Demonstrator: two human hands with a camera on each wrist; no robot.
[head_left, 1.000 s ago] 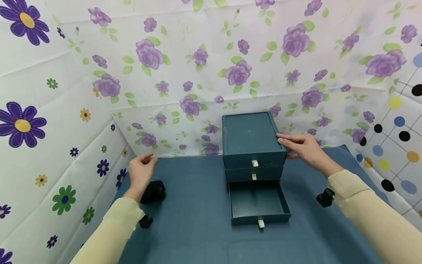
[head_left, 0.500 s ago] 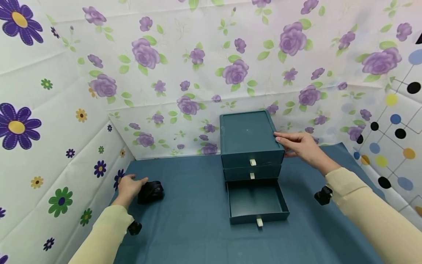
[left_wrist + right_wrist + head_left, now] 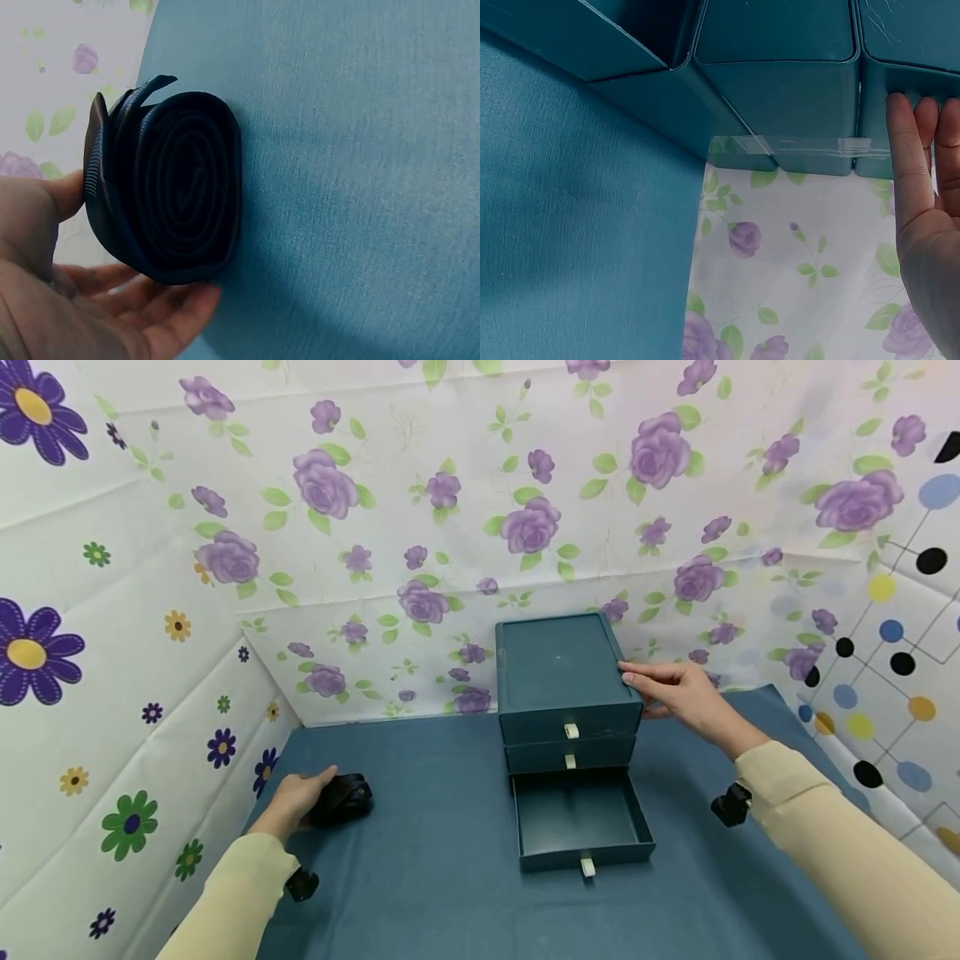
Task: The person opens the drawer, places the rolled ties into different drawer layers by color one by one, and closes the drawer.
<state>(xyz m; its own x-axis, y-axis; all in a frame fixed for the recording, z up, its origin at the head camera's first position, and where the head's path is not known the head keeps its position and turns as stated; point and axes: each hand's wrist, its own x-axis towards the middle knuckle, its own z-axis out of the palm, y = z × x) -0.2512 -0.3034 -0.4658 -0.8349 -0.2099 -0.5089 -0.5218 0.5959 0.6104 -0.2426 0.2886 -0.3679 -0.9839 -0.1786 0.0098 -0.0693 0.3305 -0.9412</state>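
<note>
On the left of the table a rolled-up black fabric band (image 3: 347, 799), which looks like a necktie, lies on its edge. My left hand (image 3: 294, 800) grips it from the left; in the left wrist view the thumb (image 3: 71, 193) is on one side of the coil and the fingers curl under the other. A dark teal drawer box (image 3: 558, 664) stands right of centre, with its bottom drawer (image 3: 585, 860) pulled out. My right hand (image 3: 686, 697) rests on the box's right top edge. Straight fingers (image 3: 907, 150) touch the box's side in the right wrist view.
Blue cloth (image 3: 427, 877) covers the table. Floral sheeting (image 3: 420, 527) hangs close behind the box, and patterned sheets stand at both sides. Pale pull tabs (image 3: 572, 731) stick out from the drawer fronts. A small black device (image 3: 731, 806) sits at each wrist.
My left hand has moved down and left to the black fabric roll and now grips it. The right hand stays on the drawer box. The head view has shifted slightly.
</note>
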